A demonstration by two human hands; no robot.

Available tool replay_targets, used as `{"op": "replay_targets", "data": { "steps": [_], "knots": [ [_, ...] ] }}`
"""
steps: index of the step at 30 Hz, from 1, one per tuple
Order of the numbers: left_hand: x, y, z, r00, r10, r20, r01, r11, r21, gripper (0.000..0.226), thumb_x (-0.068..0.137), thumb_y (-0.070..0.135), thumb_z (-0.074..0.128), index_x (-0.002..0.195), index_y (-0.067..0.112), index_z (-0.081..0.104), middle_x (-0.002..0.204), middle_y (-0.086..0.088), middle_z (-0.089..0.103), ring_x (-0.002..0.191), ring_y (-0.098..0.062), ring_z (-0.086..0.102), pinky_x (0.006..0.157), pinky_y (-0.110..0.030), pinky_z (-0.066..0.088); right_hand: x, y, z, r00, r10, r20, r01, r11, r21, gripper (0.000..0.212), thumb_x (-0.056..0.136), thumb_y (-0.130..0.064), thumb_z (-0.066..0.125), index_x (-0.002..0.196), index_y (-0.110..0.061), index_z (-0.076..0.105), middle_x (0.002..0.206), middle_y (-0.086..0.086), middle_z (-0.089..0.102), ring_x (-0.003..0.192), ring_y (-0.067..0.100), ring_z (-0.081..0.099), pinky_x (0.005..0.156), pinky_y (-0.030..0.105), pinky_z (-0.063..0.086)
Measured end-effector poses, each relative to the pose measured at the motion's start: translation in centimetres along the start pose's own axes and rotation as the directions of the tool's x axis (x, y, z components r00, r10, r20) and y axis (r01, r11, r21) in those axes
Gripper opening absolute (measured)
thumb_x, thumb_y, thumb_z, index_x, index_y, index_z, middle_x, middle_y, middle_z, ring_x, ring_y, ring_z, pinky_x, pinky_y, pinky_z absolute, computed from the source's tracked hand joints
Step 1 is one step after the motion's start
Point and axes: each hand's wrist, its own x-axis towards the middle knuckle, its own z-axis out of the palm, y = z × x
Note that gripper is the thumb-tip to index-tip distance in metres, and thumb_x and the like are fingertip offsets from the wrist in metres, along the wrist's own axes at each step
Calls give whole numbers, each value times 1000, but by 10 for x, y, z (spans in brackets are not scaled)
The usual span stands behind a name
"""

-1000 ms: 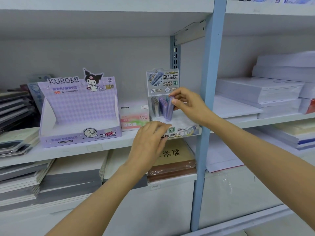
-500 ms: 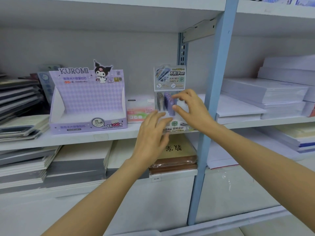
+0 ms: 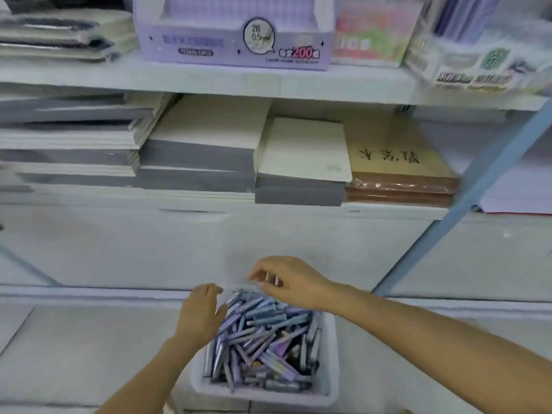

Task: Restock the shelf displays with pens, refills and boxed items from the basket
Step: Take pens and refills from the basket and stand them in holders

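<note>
At six o'clock the white basket [image 3: 330, 383] sits on the floor, heaped with loose refill tubes [image 3: 263, 339]. They lie so tangled that a hasty grab could drag extras over the rim. The left hand [image 3: 200, 315] curls at the basket's ten o'clock corner; I cannot tell whether it grips. The right hand [image 3: 289, 282] hovers at twelve, fingertips bunched, any contents too blurred to tell. The clear display stand [image 3: 466, 64] stands far off at one o'clock.

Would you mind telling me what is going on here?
A person reaches into a white basket of pens on the floor below the shelves. The left hand is at its left rim, the right hand hovers over the far end. Whether either grips anything is unclear.
</note>
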Motion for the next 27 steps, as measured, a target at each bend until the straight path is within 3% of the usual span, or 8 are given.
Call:
{"op": "replay_targets", "data": {
  "steps": [4, 9, 12, 15, 18, 21, 23, 27],
  "knots": [
    [-29, -35, 51, 958, -85, 274, 111, 990, -81, 60, 104, 37, 36, 153, 12, 14, 162, -5, 12, 146, -19, 21, 115, -27, 20, -4, 48, 91, 934, 260, 246, -265, 964, -13, 21, 97, -27, 55, 114, -16, 58, 108, 2, 65, 92, 19, 61, 79, 34, 50],
    [-39, -45, 72, 986, -42, 163, 77, 973, -217, 55, 102, 28, 45, 150, 11, 27, 159, -5, 22, 143, -22, 28, 114, -26, 21, -30, 75, 165, 827, 435, 356, -397, 900, -179, 40, 91, -41, 61, 119, -15, 48, 109, 4, 58, 88, 19, 55, 69, 30, 43],
    [-41, -53, 77, 996, -24, 84, 45, 964, -260, 48, 100, 21, 50, 144, 8, 40, 154, -8, 34, 137, -26, 38, 111, -31, 29, -35, 80, 181, 841, 443, 310, -400, 896, -194, 57, 89, -36, 64, 134, -9, 40, 123, 8, 54, 101, 21, 56, 72, 25, 38],
    [-43, -56, 80, 998, -4, 59, 18, 968, -249, 41, 98, 17, 52, 138, 7, 48, 152, -8, 37, 127, -29, 48, 104, -36, 39, -34, 81, 186, 884, 350, 310, -305, 934, -184, 54, 91, -24, 60, 136, -3, 37, 132, 13, 46, 107, 23, 54, 71, 19, 33],
    [-45, -54, 82, 999, 18, 50, -5, 969, -249, 38, 98, 16, 53, 135, 6, 51, 152, -11, 36, 124, -32, 51, 101, -39, 42, -35, 78, 191, 890, 310, 334, -253, 946, -203, 46, 91, -17, 58, 131, 2, 43, 134, 17, 43, 107, 28, 54, 78, 26, 40],
    [-44, -52, 82, 998, 6, 62, 9, 974, -226, 39, 99, 18, 51, 136, 7, 50, 154, -11, 32, 128, -32, 46, 103, -38, 38, -32, 79, 185, 871, 343, 352, -310, 939, -149, 24, 96, -18, 53, 104, 4, 60, 110, 19, 56, 90, 26, 55, 68, 21, 32],
    [-43, -50, 80, 998, -11, 63, 23, 979, -202, 38, 99, 20, 51, 135, 6, 50, 153, -12, 32, 132, -32, 41, 106, -37, 33, -32, 85, 173, 833, 393, 389, -372, 919, -131, 28, 96, -22, 54, 84, 2, 62, 85, 15, 56, 76, 24, 52, 62, 25, 29],
    [-40, -33, 68, 999, 36, -5, -37, 983, -179, 38, 96, 14, 55, 132, 3, 53, 146, -19, 41, 131, -36, 41, 106, -43, 36, -35, 95, 143, 809, 407, 424, -434, 900, -37, 25, 94, -30, 60, 81, -8, 62, 80, 5, 58, 66, 12, 48, 59, 25, 33]
  ]
}}
